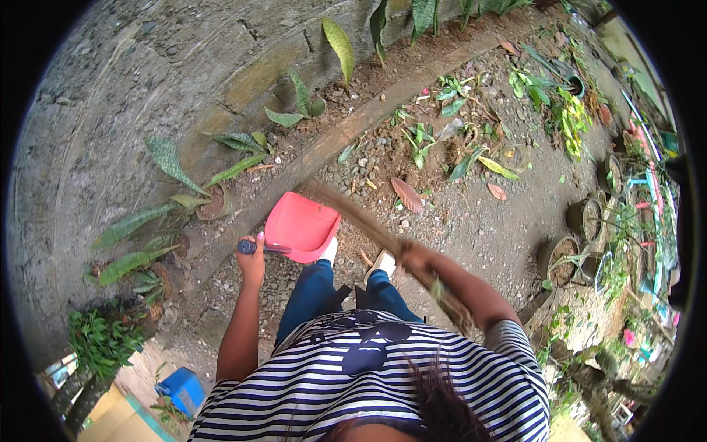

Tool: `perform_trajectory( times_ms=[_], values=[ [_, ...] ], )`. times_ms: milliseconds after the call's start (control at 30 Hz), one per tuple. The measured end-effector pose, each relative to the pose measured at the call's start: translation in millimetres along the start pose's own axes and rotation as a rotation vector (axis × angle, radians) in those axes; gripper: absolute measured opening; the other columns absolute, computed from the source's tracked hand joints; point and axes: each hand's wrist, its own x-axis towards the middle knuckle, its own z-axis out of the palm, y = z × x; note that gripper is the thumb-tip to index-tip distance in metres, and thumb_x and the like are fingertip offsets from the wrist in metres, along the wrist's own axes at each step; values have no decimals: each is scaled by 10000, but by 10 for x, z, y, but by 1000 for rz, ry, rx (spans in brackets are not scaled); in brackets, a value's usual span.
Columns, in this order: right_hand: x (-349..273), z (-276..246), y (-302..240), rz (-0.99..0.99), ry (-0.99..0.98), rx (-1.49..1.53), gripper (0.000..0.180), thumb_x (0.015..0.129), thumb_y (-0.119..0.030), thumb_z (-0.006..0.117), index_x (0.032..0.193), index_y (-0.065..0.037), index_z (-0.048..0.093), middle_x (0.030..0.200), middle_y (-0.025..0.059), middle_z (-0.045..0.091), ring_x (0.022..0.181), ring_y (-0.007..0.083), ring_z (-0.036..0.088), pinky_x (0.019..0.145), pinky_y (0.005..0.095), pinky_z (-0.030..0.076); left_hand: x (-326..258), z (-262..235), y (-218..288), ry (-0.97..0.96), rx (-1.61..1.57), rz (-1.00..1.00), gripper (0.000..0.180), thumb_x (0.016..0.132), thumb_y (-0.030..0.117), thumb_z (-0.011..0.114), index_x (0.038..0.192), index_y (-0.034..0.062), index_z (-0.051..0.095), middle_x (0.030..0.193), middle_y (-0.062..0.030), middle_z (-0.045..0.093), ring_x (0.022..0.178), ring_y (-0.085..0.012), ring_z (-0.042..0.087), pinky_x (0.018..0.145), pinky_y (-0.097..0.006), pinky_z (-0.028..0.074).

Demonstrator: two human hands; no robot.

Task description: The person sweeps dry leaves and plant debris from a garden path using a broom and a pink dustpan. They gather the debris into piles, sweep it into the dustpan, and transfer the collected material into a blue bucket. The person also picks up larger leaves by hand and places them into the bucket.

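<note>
My left hand is closed round the dark grip of a red dustpan. Its pan is in front of my feet, beside the long raised kerb, and looks bare inside. In my right hand is a stick broom, gripped partway along its length. The broom slants from near my right forearm to the far left, its blurred far end just above the dustpan's far edge. I cannot tell whether that end touches the ground. Brown dry leaves lie on the gravel to the right of the broom.
The concrete kerb borders a planted strip along a rough grey wall. Snake plants grow there. Loose cut leaves litter the soil ahead. Potted plants line the right side. A blue container stands at the lower left.
</note>
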Motion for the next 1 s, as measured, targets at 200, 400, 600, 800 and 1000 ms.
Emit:
perform_trajectory(
  times_ms=[200,400,600,800,1000],
  values=[
    [83,-1503,389,13,400,394,494,653,-60,623,1121,-22,470,711,108,563,526,177,526,450,307,452,-373,40,262,121,-52,-157,212,803,163,618,741,108,424,654,24,433,535,-51,429,411,-210,343],
    [-681,-1203,410,69,397,495,639,652,-59,633,1228,-69,355,723,82,527,539,170,510,462,294,460,-548,71,-37,158,-17,-19,230,803,158,622,735,105,409,649,22,419,514,-49,397,422,-206,333],
    [-659,-686,382,37,110,416,589,631,-81,654,1184,-53,453,812,97,567,649,162,527,592,283,446,-627,274,167,79,-39,-147,221,792,217,633,799,124,433,715,22,447,618,-61,449,462,-222,387],
    [-917,-1528,1131,144,422,537,413,657,-51,607,1053,-60,490,673,63,520,508,164,507,419,290,422,-641,325,336,96,-98,-108,230,794,165,633,748,99,417,635,18,424,495,-53,402,410,-209,336],
    [-1525,-768,787,258,468,519,652,641,-67,634,1240,-102,380,731,73,533,554,172,512,490,306,445,-606,403,230,35,-62,-135,222,791,215,635,802,125,432,720,21,453,607,-62,447,453,-226,380]
  ],
)
